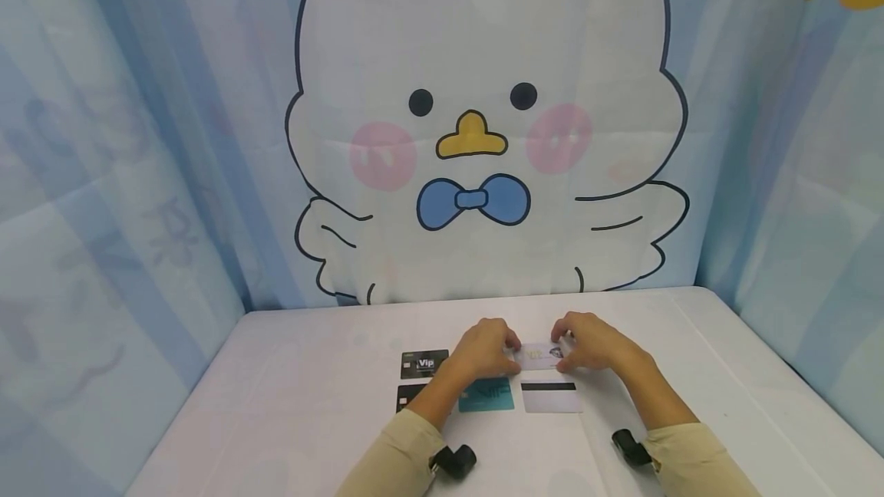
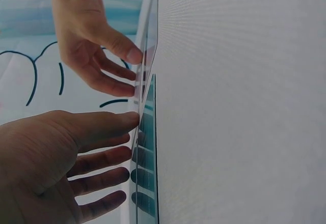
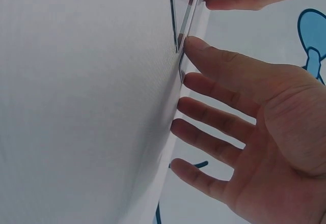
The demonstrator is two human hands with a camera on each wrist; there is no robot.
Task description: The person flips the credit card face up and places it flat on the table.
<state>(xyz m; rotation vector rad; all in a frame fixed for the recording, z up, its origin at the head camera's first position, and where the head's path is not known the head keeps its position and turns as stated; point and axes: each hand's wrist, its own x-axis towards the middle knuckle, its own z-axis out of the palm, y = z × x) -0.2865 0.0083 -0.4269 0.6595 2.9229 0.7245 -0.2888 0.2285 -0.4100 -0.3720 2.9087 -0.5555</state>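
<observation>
A pale card with a small dark picture lies flat on the white table in the head view. My left hand touches its left end, thumb at the near corner and fingers at the far side. At the other end my right hand rests its thumb and fingertips on the edges. In the wrist views the left fingers and right fingers are fairly straight. Directly nearer lies a white card with a black stripe; left of it is a teal card, partly under my left wrist.
On the left lies a black Vip card. Below it another black card is partly covered by my left forearm. The white table ends at a curtain printed with a cartoon bird. Whatever lies beneath my left palm is hidden.
</observation>
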